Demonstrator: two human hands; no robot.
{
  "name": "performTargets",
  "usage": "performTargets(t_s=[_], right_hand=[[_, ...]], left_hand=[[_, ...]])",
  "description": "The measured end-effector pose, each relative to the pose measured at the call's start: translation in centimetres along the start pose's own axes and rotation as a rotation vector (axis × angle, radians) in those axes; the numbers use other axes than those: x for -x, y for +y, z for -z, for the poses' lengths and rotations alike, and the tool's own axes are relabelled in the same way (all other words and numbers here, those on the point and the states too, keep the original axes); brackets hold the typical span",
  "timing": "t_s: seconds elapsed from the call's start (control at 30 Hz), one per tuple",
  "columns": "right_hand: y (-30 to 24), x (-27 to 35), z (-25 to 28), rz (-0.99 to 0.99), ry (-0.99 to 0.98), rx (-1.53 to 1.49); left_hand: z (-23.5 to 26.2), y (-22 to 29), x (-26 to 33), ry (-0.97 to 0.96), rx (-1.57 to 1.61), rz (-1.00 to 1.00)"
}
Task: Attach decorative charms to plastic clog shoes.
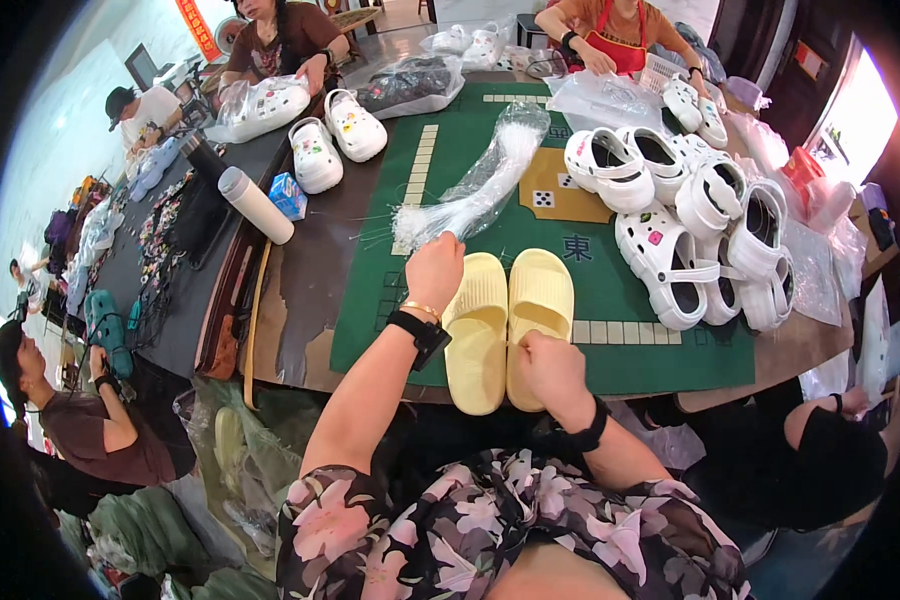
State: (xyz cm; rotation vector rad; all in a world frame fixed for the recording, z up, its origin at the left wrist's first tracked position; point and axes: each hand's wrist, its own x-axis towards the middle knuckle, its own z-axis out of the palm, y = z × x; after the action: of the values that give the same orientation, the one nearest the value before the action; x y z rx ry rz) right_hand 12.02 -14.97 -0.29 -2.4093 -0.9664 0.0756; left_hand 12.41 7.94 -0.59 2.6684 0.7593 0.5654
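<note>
A pair of pale yellow slide sandals lies side by side at the near edge of the green mat (380,310), toes pointing away from me. My left hand (436,270) is closed beside the toe of the left slide (476,368), close to the loose ends of a bundle of thin clear plastic strands (470,215) in a plastic sleeve. My right hand (555,372) is curled into a fist over the foot opening of the right slide (541,290). Whatever either hand's fingers hold is hidden or too fine to see.
White clogs (660,250) are piled on the right. Another white clog pair (316,157) stands at the far left, near a small blue box (288,196) and a white bottle (255,205). Two people work across the table, one handling a bagged clog (270,108). Bagged goods (240,450) lie below left.
</note>
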Motion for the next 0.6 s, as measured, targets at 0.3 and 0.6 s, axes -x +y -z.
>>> performTargets(t_s=[0.3,0.6], right_hand=[[3.3,0.3,0.1,-0.058,0.035,0.032],[4.3,0.8,-0.4,0.091,-0.019,-0.046]], left_hand=[[-3.5,3.2,0.8,-0.331,-0.042,-0.693],[-5.9,3.7,4.3,-0.148,0.203,-0.465]])
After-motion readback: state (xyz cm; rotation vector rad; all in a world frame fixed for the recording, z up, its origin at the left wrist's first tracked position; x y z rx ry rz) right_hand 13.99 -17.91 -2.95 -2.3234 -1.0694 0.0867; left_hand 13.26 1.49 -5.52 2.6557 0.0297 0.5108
